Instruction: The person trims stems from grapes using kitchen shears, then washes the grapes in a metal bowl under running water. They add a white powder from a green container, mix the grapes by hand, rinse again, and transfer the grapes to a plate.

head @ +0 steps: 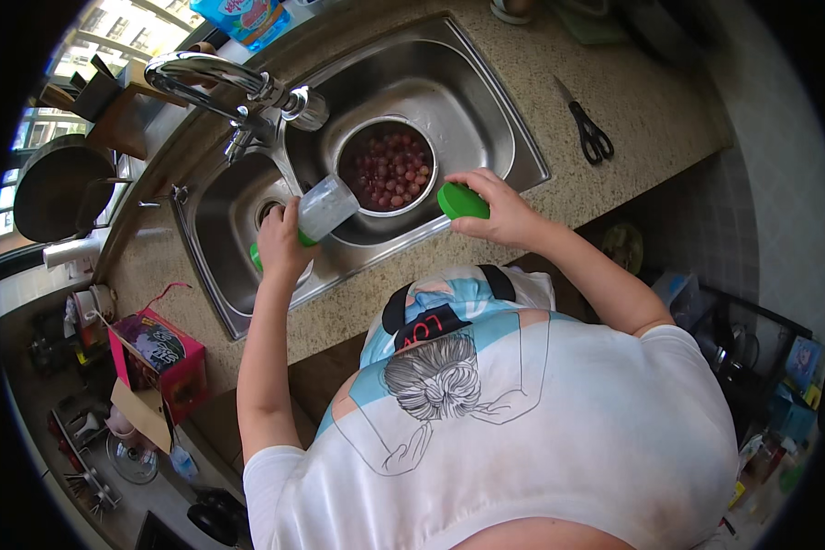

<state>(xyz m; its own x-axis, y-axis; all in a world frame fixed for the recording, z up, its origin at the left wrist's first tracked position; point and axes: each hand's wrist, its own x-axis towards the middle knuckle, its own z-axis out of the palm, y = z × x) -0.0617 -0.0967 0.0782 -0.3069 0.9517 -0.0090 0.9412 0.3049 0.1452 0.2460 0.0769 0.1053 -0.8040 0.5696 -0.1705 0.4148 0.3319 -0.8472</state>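
My left hand [283, 237] grips a clear plastic container [328, 208] with green at its lower end, tilted over the divider between the two basins. Its contents, if any, are hard to make out. In my right hand [500, 210] is a green lid [463, 201], held by its rim above the front edge of the sink. Between and beyond my hands, a round metal bowl [434, 162] stands in the larger basin. Many reddish grapes [393, 168] lie in the bowl.
A chrome faucet [210, 65] arches over the steel sink [478, 103]. Black-handled scissors [588, 132] lie on the counter at right. On the left stand an opened pink cardboard box [182, 375] and a dark frying pan [65, 185]. A blue bottle [244, 24] is behind the sink.
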